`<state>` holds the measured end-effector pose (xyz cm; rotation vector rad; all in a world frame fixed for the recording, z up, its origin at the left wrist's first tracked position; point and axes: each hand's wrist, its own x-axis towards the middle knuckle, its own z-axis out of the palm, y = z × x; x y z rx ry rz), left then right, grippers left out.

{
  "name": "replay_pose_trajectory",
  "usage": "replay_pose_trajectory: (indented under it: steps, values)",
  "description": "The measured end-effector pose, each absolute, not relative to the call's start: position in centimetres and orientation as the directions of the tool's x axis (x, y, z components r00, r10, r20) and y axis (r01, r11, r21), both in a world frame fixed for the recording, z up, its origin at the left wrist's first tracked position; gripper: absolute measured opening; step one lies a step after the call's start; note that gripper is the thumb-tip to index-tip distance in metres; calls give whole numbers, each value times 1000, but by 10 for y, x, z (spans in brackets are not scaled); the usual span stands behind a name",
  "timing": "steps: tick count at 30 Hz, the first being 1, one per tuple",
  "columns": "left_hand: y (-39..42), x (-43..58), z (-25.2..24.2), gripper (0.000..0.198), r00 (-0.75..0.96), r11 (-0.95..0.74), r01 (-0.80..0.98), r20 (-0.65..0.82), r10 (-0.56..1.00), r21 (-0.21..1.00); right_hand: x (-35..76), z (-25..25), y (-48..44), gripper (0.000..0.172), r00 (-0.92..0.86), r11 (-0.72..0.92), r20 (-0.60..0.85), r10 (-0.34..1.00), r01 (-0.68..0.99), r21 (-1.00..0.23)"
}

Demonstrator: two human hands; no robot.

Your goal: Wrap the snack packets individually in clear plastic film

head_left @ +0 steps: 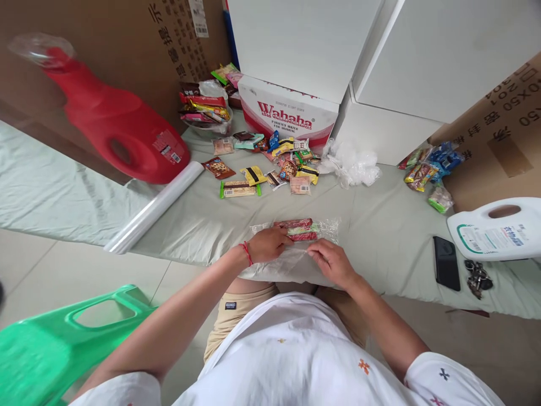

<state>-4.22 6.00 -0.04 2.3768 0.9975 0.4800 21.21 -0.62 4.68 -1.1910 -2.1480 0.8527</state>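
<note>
A sheet of clear plastic wrap [291, 260] lies on the pale green cloth [380, 225] right in front of me. Red and green snack packets [300, 230] lie in a small stack on it. My left hand [267, 243], with a red string at the wrist, rests with curled fingers on the near-left end of the stack, pressing wrap against it. My right hand [332, 260] pinches the wrap's edge just right of the stack.
A roll of clear wrap [156, 206] lies at left beside a red detergent jug [114, 121]. Loose snack packets [270, 169] lie ahead near a Wahaha carton [291, 113]. A phone [446, 263], keys [477, 277] and a white jug [499, 228] sit at right. A green stool [63, 338] stands lower left.
</note>
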Motion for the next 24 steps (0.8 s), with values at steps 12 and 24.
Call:
replay_pose_trajectory:
  steps: [12,24]
  values:
    - [59,-65,19,37,563,-215,381,-41,826,899,158,31,93,27,-429,381,-60,902,851,-362]
    - [-6,-66,6,46,454,-508,631,251,855,587,157,24,88,25,-373,336,-23,928,859,-386]
